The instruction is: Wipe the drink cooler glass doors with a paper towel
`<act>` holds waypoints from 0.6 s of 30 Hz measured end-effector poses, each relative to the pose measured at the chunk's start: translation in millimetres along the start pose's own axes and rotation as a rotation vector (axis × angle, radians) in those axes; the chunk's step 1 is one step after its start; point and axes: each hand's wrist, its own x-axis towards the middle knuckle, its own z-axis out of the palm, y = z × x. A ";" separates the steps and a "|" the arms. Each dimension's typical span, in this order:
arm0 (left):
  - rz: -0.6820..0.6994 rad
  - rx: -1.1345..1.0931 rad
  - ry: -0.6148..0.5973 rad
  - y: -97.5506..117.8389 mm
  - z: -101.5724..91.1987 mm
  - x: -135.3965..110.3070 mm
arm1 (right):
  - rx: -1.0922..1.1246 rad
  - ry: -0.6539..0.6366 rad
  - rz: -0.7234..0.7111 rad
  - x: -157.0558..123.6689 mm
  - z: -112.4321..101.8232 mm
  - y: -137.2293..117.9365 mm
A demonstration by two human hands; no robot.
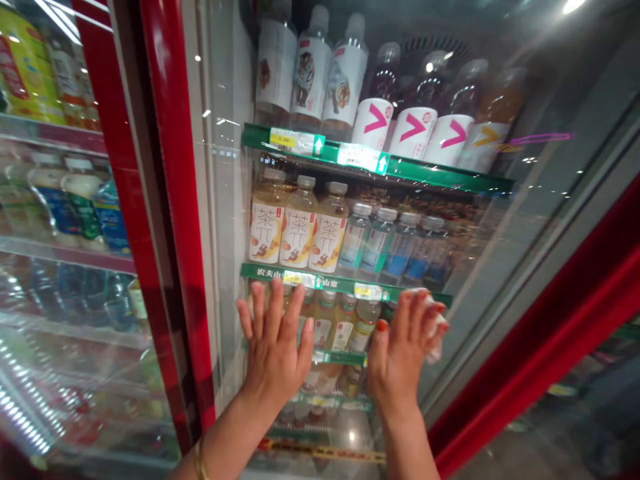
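My left hand (277,353) is raised before the glass door (227,220) of a drinks cooler, fingers spread and nothing in it. It appears to rest flat against the glass, though contact is hard to confirm. To its right, my right hand (397,360) has a crumpled white tissue or cloth (434,347) under its fingers, held toward the same pane. Behind the glass, tea bottles with white and yellow labels (296,233) stand on a green-edged shelf (345,283). Smaller bottles with blue-green labels (377,240) stand beside them.
Red door frames bound the pane at left (173,167) and right (540,313). On the top shelf (440,171) are several white-labelled bottles (313,73). A neighbouring cooler at left holds several jugs (83,200) and bottles. Light reflections cross the glass.
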 end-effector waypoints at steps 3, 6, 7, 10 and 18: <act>0.125 0.009 -0.037 16.9 12.5 15.7 | 0.024 -0.086 -0.248 -6.4 5.6 -20.7; 0.145 0.032 -0.044 18.2 19.7 18.8 | -0.011 -0.116 -0.307 -21.8 0.6 -4.9; 0.145 0.032 -0.041 17.5 19.8 18.3 | -0.032 -0.106 -0.276 -22.4 -3.5 6.6; 0.117 0.020 -0.029 22.0 15.2 19.6 | -0.058 -0.022 -0.067 -4.9 -16.9 36.3; 0.222 0.018 -0.084 71.8 26.6 52.0 | 0.041 -0.064 -0.200 10.3 -15.1 22.9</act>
